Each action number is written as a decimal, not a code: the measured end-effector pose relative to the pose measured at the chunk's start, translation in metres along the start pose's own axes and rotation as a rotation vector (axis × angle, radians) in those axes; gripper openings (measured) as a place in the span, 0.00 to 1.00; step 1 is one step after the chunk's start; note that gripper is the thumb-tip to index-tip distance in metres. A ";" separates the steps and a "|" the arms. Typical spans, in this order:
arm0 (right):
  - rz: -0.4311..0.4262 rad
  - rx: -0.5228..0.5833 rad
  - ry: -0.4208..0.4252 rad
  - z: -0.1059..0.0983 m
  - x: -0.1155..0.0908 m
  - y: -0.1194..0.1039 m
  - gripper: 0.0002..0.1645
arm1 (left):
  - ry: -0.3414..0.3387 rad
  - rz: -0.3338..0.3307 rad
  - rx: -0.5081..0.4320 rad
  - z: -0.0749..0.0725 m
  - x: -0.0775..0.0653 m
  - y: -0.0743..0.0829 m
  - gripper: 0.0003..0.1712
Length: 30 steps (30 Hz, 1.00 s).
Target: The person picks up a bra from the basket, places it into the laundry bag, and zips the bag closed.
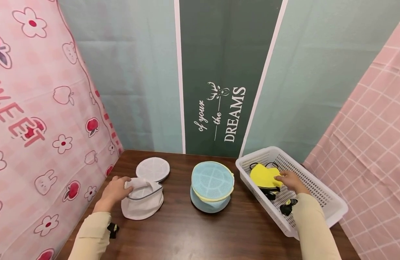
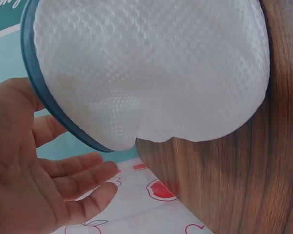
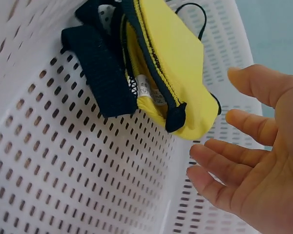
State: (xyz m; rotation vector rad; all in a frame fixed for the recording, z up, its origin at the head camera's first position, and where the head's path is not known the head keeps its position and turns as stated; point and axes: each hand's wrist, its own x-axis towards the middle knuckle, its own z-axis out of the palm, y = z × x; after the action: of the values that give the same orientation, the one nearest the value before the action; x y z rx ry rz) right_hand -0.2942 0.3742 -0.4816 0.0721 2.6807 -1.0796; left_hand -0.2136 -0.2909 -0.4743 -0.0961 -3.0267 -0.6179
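Observation:
At the left of the table my left hand (image 1: pixel 117 189) pinches the edge of a white mesh laundry bag (image 1: pixel 143 206) between thumb and index finger. The bag has a grey-blue zip rim and its mouth is spread. In the left wrist view the rim hides the thumb and index fingertips, while the other fingers stick out loosely. Over the white basket (image 1: pixel 330 202) is my right hand (image 1: pixel 292 181), fingers spread beside a yellow garment (image 3: pixel 188 63) with dark trim and straps, which looks like a folded bra. A small gap separates fingertips and cloth in the right wrist view.
A light blue mesh laundry bag (image 1: pixel 212 180) with yellow trim stands mid-table. Behind the white bag lies a round white mesh piece (image 1: pixel 152 169). The perforated basket has raised walls. Patterned curtains (image 1: pixel 40 108) hang around the table's back and sides.

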 end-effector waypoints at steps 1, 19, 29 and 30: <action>0.025 0.060 -0.009 -0.001 -0.001 0.003 0.39 | -0.024 0.000 -0.002 0.000 0.001 0.000 0.22; 0.217 0.481 -0.068 0.016 0.005 0.033 0.36 | -0.091 -0.093 -0.226 0.005 -0.001 -0.010 0.26; 0.213 0.538 -0.116 0.025 0.010 0.026 0.21 | -0.091 -0.108 -0.265 0.011 -0.003 -0.002 0.25; 0.209 0.525 -0.114 0.025 0.011 0.025 0.19 | -0.070 -0.104 -0.261 0.012 -0.004 -0.001 0.25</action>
State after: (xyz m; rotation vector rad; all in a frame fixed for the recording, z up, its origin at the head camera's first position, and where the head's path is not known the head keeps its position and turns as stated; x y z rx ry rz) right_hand -0.2967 0.3746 -0.5183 0.3625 2.1668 -1.6244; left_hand -0.2105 -0.2878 -0.4859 0.0306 -3.0149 -1.0373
